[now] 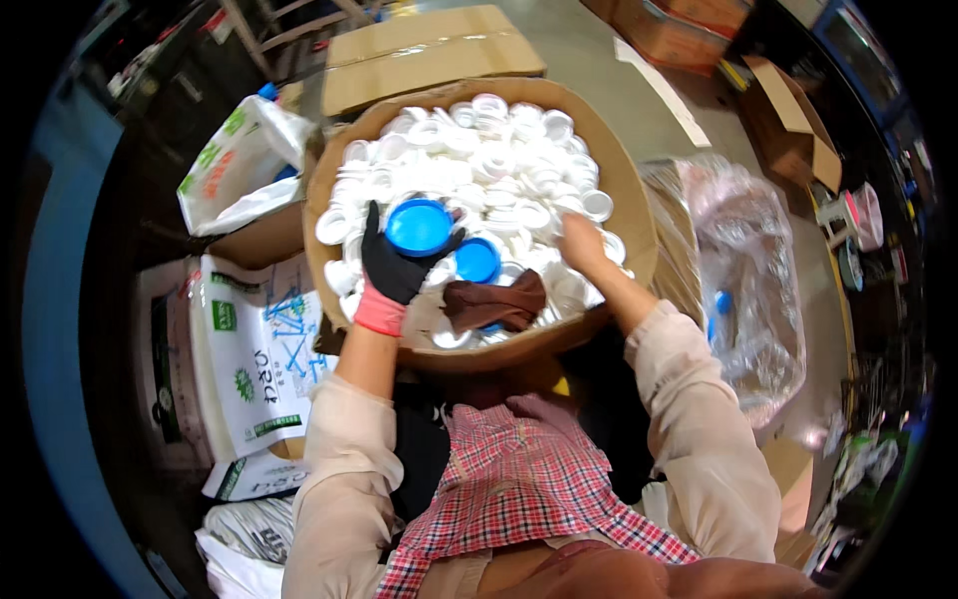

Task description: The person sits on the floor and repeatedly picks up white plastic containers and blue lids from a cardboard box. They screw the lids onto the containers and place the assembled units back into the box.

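Observation:
A large round cardboard box [633, 215] is filled with several white plastic caps [499, 160]. My left hand [391, 266], in a black glove with a pink cuff, holds a blue cap [419, 227] above the pile. A second blue cap [477, 261] lies just to its right among the white ones. My bare right hand [582, 243] reaches into the white caps at the right side of the box; whether it grips one is hidden. A brown cloth [496, 302] lies on the caps at the near edge.
A closed cardboard box [429, 52] stands behind the round box. White printed sacks [254, 349] lie at my left, another sack [239, 160] farther back. A clear plastic bag [748, 270] with a few blue caps sits to the right. More cartons [788, 120] stand at the back right.

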A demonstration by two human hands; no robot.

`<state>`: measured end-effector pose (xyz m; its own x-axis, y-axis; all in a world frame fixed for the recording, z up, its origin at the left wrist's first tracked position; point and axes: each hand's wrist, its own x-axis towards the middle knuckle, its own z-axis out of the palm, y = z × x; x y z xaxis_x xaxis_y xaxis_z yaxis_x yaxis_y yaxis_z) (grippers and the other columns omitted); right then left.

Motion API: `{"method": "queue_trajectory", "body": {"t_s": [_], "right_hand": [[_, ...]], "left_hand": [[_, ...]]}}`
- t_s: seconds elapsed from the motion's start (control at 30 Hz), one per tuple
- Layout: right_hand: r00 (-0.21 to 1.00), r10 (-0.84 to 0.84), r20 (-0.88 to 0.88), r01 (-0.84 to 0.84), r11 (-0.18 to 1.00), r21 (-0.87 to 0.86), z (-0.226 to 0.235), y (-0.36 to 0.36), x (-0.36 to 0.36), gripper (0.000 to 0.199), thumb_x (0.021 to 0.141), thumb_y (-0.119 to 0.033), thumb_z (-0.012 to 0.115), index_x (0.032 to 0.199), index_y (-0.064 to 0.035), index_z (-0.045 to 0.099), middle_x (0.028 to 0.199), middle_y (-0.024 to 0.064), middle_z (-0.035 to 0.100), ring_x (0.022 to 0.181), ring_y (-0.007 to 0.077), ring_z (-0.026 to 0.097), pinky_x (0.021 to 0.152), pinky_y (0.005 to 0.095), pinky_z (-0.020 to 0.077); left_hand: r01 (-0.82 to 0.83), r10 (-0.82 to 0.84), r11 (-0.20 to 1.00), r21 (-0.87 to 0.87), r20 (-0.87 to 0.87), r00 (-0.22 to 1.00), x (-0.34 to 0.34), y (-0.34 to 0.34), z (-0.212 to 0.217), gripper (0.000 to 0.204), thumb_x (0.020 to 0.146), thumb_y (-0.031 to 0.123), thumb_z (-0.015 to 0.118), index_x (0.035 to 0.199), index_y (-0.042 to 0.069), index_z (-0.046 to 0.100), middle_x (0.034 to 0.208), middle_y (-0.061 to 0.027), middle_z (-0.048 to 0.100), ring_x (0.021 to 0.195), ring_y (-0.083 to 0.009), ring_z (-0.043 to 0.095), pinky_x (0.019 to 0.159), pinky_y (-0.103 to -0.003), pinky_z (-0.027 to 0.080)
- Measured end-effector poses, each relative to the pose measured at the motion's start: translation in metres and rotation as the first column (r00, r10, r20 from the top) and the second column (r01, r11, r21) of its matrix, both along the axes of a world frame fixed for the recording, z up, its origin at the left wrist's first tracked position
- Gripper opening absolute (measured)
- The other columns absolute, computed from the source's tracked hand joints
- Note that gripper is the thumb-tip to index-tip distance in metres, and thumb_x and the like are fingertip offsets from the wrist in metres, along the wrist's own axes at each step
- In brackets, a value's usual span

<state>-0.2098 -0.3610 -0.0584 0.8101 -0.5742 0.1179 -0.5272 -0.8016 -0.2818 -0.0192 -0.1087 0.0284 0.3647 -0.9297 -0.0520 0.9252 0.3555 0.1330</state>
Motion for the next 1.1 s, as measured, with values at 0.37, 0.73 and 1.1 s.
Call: {"method": "queue_trajectory", "body": {"t_s": [0.37,0.73,1.1], "right_hand": [[0.822,-0.057,0.567,-0.362,0.716,0.597,0.08,0.02,0.008,0.015,0.08,-0.012,0.068,0.081,-0.0032,0.054,0.127,0.0174,0.055,0.106,0.0272,0.058,0.082,0.038,0.0525],[0.703,-0.439,0.56,-0.706,-0.33,0.627,0.102,0.033,-0.006,0.063,0.084,-0.015,0.071,0.141,-0.0177,0.043,0.142,0.0134,0.044,0.131,0.0341,0.046,0.097,0.0659,0.0454],[0.868,-0.24,0.435,-0.487,-0.242,0.839,0.11,0.033,-0.014,0.06,0.087,-0.019,0.068,0.138,-0.0001,0.041,0.129,0.0119,0.053,0.096,0.0226,0.065,0.067,0.0356,0.0575]], "left_hand": [[0.209,-0.196,0.971,-0.113,0.118,0.973,-0.026,-0.005,0.013,0.079,0.095,0.066,0.038,0.144,0.004,0.036,0.137,-0.031,0.045,0.122,-0.0508,0.049,0.087,-0.057,0.052],[0.078,-0.07,0.994,-0.071,0.106,0.992,-0.033,-0.017,0.019,0.082,0.093,0.068,0.039,0.149,0.009,0.029,0.143,-0.0307,0.039,0.129,-0.0515,0.043,0.093,-0.064,0.048],[0.198,-0.205,0.962,-0.188,-0.015,0.979,-0.043,-0.029,0.015,0.082,0.093,0.068,0.038,0.148,0.007,0.029,0.145,-0.0315,0.035,0.131,-0.053,0.039,0.097,-0.067,0.042]]}}
